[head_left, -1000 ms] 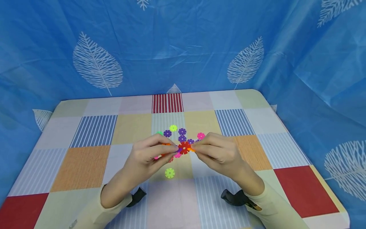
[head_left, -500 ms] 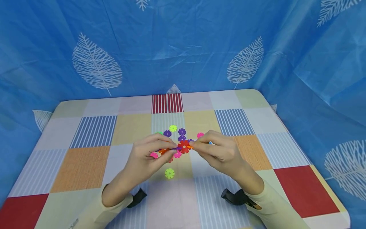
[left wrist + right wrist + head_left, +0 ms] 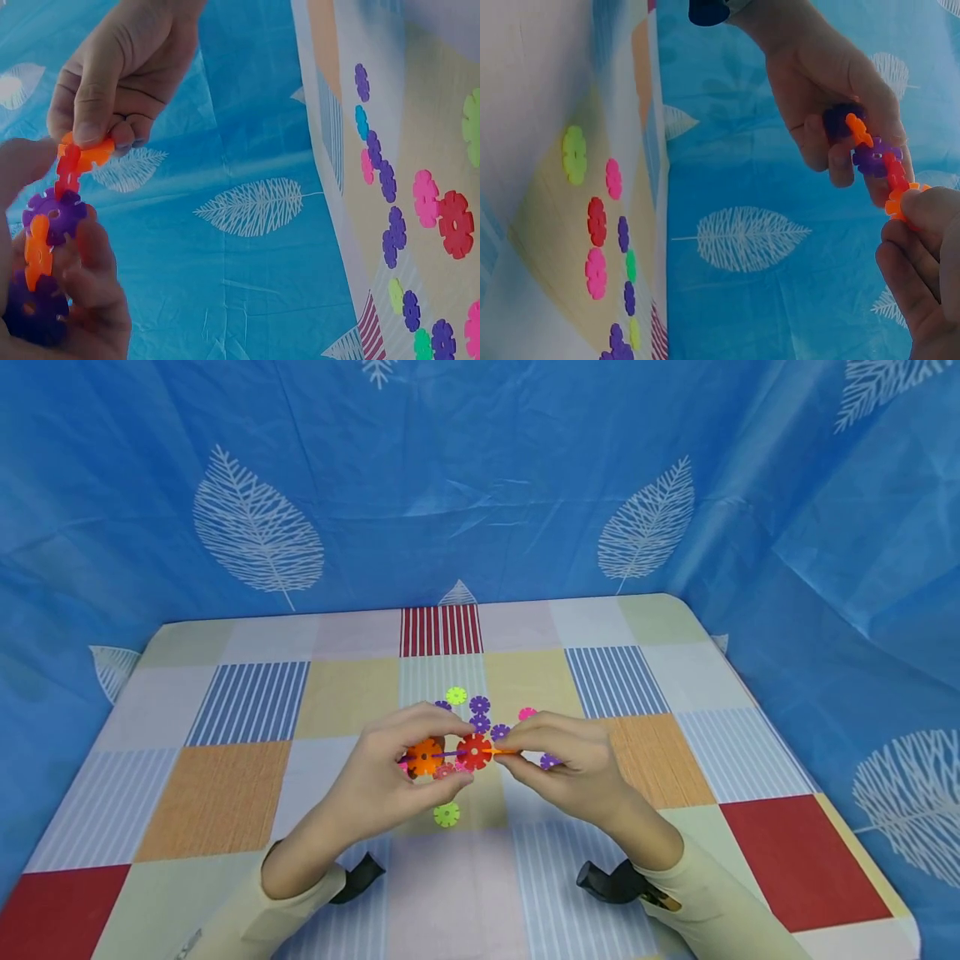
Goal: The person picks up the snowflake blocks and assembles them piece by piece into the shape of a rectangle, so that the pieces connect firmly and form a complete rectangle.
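A short chain of notched plastic snowflake discs hangs between my hands, above the table. Its red disc joins an orange end disc on one side and a purple disc on the other, followed by another orange disc and a dark purple one. My left hand curls round the purple and orange part, index finger and thumb spread above and below the red disc. Between thumb and fingertips my right hand pinches the orange end disc.
Loose discs lie on the patchwork tablecloth under and beyond the hands, among them a yellow-green one, a pink one and several purple ones. A blue curtain with white leaf prints rises behind the table.
The left thumb and index finger have parted from their pinch and now stand wider around the red disc, showing more of the chain. The right hand keeps its pinch, its fingers slightly lower.
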`<state>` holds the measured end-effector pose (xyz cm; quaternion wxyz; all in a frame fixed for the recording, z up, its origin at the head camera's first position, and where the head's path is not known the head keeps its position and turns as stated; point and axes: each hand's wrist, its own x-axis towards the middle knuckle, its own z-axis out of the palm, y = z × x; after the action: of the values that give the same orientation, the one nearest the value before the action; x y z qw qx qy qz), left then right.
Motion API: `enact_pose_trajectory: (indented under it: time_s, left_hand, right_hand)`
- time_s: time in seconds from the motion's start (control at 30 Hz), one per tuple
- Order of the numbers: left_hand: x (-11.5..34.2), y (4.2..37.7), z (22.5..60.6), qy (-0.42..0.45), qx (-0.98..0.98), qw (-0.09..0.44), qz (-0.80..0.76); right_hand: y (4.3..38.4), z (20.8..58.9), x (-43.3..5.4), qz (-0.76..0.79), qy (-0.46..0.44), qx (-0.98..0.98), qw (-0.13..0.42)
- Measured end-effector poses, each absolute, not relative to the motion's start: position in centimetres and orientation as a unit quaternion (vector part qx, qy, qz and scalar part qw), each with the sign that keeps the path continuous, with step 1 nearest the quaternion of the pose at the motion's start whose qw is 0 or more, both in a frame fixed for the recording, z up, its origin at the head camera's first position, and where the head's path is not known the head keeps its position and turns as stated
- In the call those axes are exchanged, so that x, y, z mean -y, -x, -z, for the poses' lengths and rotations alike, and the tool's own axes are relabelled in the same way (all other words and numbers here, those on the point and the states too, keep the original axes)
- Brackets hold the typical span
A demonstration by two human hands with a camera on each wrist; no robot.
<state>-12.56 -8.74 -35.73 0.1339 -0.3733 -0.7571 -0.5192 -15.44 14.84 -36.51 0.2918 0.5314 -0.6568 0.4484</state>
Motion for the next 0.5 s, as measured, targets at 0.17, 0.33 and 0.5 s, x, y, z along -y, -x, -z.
enact_pose_trajectory:
  time_s: [0.17,0.33,0.5]
  left_hand:
    - [8.53,12.58,35.99,0.374,0.758,0.151,0.512]
    - [8.5,12.57,36.18,0.369,0.76,0.166,0.508]
    - [8.64,12.59,36.1,0.358,0.753,0.169,0.526]
  right_hand:
    - [15.49,36.63,-14.7,-0.454,-0.534,0.655,0.281]
    - [15.51,36.76,-14.77,-0.471,-0.519,0.666,0.256]
    - [15.78,36.74,-15.24,-0.488,-0.504,0.681,0.211]
